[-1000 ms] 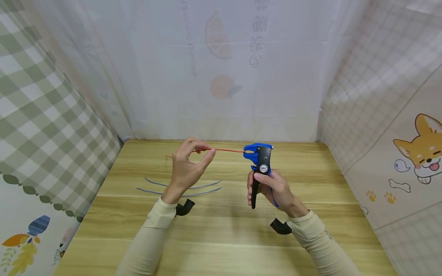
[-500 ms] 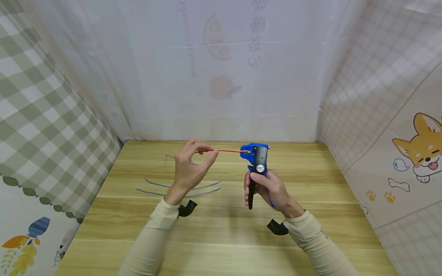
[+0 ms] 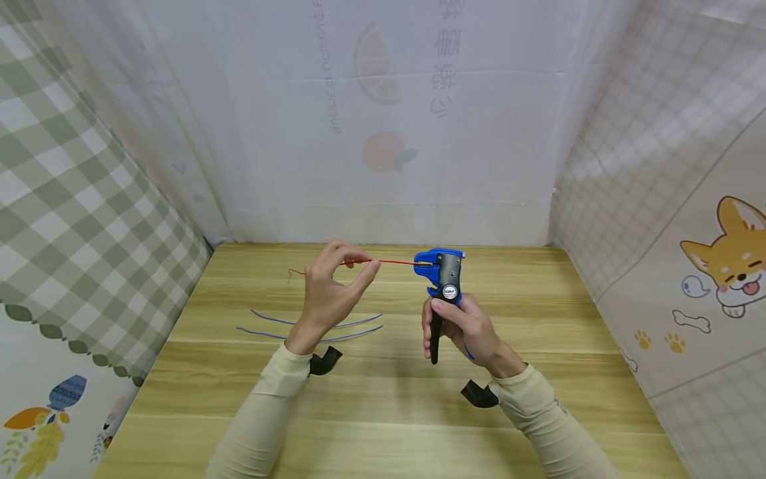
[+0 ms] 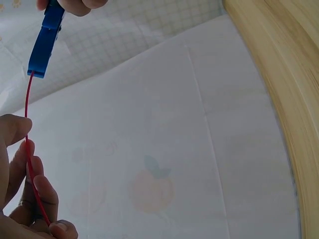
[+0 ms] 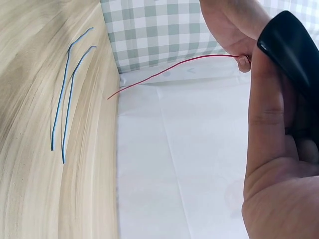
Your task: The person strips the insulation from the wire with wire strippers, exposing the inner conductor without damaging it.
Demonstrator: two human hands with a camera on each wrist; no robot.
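Now the left hand [image 3: 328, 289] is pinching the red wire [image 3: 391, 262], pointing toward three o'clock into the blue stripper [image 3: 441, 269], which the right hand [image 3: 463, 326] is gripping tightly.

So the desk [image 3: 538, 313] is a light wood-grain top with planks running left to right, boxed in by cloth walls along its back, left and right edges. Only stuff actually lying on it is two thin blue wires [image 3: 272, 326], pretty much parallel and just beside each other, gently curved, sitting in the left half about midway between the back edge and the front. From the right wrist view both blue wires lie flat on the wood, well short of the left edge.
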